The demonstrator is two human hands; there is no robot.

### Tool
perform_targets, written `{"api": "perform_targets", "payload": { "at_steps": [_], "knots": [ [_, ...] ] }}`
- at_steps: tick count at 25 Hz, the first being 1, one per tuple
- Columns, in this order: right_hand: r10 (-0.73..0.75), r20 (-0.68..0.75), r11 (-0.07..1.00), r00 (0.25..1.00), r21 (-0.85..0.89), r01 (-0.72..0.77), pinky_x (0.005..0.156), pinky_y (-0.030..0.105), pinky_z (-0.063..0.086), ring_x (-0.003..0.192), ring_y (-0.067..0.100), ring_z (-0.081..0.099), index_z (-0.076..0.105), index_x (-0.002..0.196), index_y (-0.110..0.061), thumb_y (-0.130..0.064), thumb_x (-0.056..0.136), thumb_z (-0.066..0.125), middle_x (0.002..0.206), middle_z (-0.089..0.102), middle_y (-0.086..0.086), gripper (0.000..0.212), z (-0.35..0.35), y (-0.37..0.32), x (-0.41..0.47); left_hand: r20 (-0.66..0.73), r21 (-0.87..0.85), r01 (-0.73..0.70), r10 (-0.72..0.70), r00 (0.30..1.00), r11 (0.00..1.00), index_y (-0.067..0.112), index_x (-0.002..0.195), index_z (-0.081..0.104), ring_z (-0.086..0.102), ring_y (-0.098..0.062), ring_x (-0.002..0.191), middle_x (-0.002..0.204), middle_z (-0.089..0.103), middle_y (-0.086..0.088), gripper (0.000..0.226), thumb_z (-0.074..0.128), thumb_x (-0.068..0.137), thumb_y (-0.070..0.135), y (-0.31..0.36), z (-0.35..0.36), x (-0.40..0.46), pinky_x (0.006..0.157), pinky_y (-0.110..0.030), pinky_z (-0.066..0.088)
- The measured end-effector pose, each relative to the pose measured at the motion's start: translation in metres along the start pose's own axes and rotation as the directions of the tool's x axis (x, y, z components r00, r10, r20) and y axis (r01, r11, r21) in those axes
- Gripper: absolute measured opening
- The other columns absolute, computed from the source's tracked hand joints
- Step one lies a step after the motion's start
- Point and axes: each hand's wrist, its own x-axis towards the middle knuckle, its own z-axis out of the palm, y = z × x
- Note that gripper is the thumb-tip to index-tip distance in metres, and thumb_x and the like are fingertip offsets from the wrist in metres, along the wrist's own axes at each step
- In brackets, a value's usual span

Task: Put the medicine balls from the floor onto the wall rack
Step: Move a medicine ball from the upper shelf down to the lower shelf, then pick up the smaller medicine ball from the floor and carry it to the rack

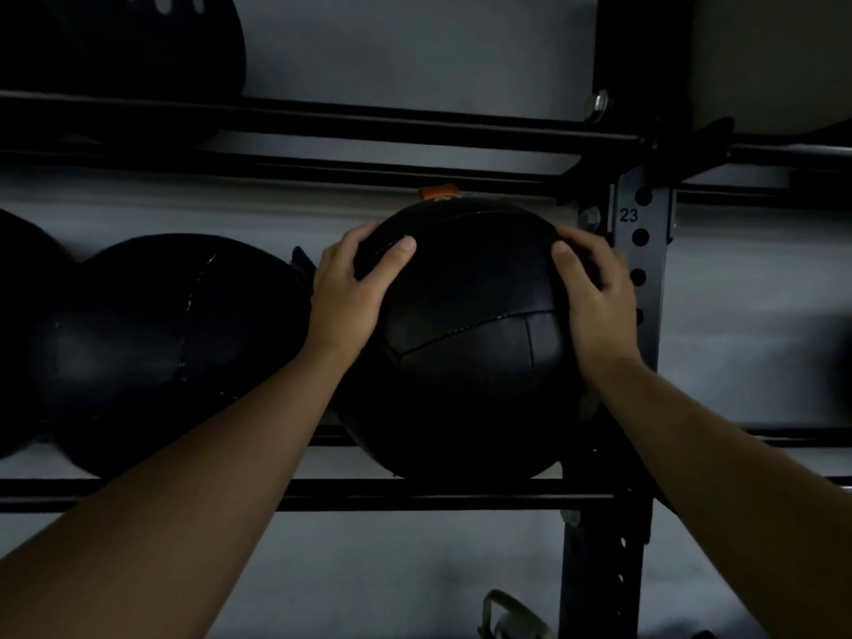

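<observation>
- Medicine ball (470, 343), black leather with stitched seams, sits on the middle tier of the wall rack (415, 495), resting on the tier's two horizontal rails, close beside the perforated upright post (641, 251) marked "23".
- Left hand (350, 292) lies flat on the ball's upper left side, fingers spread and curved over the leather, thumb stretched toward the top.
- Right hand (594, 297) presses the ball's upper right side, fingers close together and wrapped round toward the back, between ball and post.
- Same tier, to the left: a second black ball (152, 348) with a pale stitched seam sits just beside the held one, and the left hand is wedged in between them. A third ball (23, 334) is cut off by the left edge.
- Upper tier: one more dark ball (138, 43) rests at top left, its upper part out of frame.
- A small orange tag (439, 193) pokes up behind the held ball's top; what it is fixed to cannot be told.
- The scene is very dim, and the balls' markings cannot be read.
- At the bottom, beside the post's foot, a pale metal object (511, 615) is cut off and too unclear to name.
- The right fingertips are hidden behind the ball.
</observation>
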Motion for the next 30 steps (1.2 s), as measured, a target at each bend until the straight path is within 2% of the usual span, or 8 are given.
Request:
{"api": "perform_targets", "payload": {
  "at_steps": [10,15,18,21,23,25,28,30],
  "knots": [
    [0.034,0.137,0.987,0.99,-0.161,-0.011,0.116,0.033,0.029,0.146,0.017,0.039,0.053,0.147,-0.041,-0.052,0.104,0.048,0.155,0.045,0.0,0.044,-0.016,-0.015,-0.014,0.078,0.144,0.067,-0.079,0.994,0.987,0.039,0.158,0.043,0.037,-0.022,0.153,0.164,0.039,0.002,0.076,0.055,0.091,0.074,0.025,-0.009,-0.023,0.126,-0.052,0.033],
    [0.163,0.174,0.91,0.971,-0.406,-0.08,0.124,0.044,0.029,0.154,0.028,0.034,0.031,0.163,-0.036,-0.054,0.106,0.04,0.168,0.034,0.005,0.06,-0.037,-0.036,-0.056,0.169,0.401,0.017,-0.092,0.981,0.916,0.034,0.168,0.017,0.014,-0.032,0.163,0.176,0.016,-0.006,0.077,0.04,0.103,0.067,0.037,-0.026,-0.062,0.129,-0.056,0.02],
    [0.274,0.16,0.815,0.948,-0.562,-0.141,0.107,0.042,0.046,0.133,0.035,0.056,0.042,0.155,-0.034,-0.044,0.103,0.053,0.152,0.054,0.011,0.053,-0.062,-0.042,-0.118,0.277,0.468,-0.071,-0.07,0.958,0.881,0.034,0.169,0.008,0.009,-0.032,0.164,0.179,0.005,-0.005,0.081,0.049,0.103,0.06,0.022,-0.047,-0.107,0.126,-0.055,0.021],
    [0.433,0.107,0.672,0.895,-0.7,-0.242,0.099,0.035,0.05,0.122,0.032,0.065,0.061,0.141,-0.026,-0.033,0.098,0.061,0.134,0.069,0.012,0.043,-0.084,-0.055,-0.21,0.396,0.395,-0.187,0.017,0.918,0.9,0.024,0.167,0.024,0.02,-0.032,0.162,0.177,0.014,-0.011,0.078,0.062,0.102,0.041,0.0,-0.061,-0.18,0.126,-0.05,0.026],
    [0.553,0.063,0.546,0.831,-0.78,-0.305,0.091,0.033,0.051,0.115,0.034,0.068,0.068,0.13,-0.023,-0.032,0.098,0.061,0.126,0.074,0.013,0.034,-0.101,-0.064,-0.286,0.579,0.29,-0.267,0.054,0.814,0.919,0.015,0.157,0.045,0.038,-0.032,0.153,0.167,0.038,-0.012,0.062,0.063,0.1,0.032,-0.02,-0.06,-0.246,0.123,-0.046,0.033],
    [0.697,0.036,0.37,0.716,-0.873,-0.316,0.083,0.034,0.052,0.109,0.037,0.071,0.071,0.119,-0.017,-0.025,0.1,0.056,0.118,0.075,0.018,0.026,-0.129,-0.079,-0.374,0.77,0.169,-0.251,0.032,0.637,0.953,0.01,0.143,0.06,0.056,-0.035,0.138,0.149,0.06,-0.015,0.053,0.062,0.093,0.03,-0.03,-0.054,-0.329,0.114,-0.043,0.043],
    [0.86,-0.113,0.138,0.498,-0.888,-0.439,0.086,0.037,0.055,0.108,0.035,0.071,0.072,0.105,-0.017,-0.02,0.097,0.049,0.116,0.074,0.017,0.024,-0.174,-0.105,-0.51,0.943,0.126,-0.098,-0.088,0.322,0.987,0.01,0.133,0.068,0.067,-0.031,0.124,0.132,0.072,-0.013,0.04,0.07,0.095,0.02,-0.031,-0.059,-0.454,0.099,-0.03,0.046],
    [0.912,-0.232,-0.018,0.338,-0.847,-0.53,0.091,0.039,0.055,0.111,0.037,0.069,0.071,0.105,-0.015,-0.021,0.098,0.046,0.121,0.073,0.016,0.027,-0.201,-0.13,-0.604,0.99,0.142,-0.075,-0.139,0.038,0.987,0.009,0.13,0.07,0.068,-0.028,0.122,0.129,0.073,-0.011,0.033,0.072,0.097,0.013,-0.032,-0.07,-0.54,0.099,-0.026,0.045]
  ]
}}
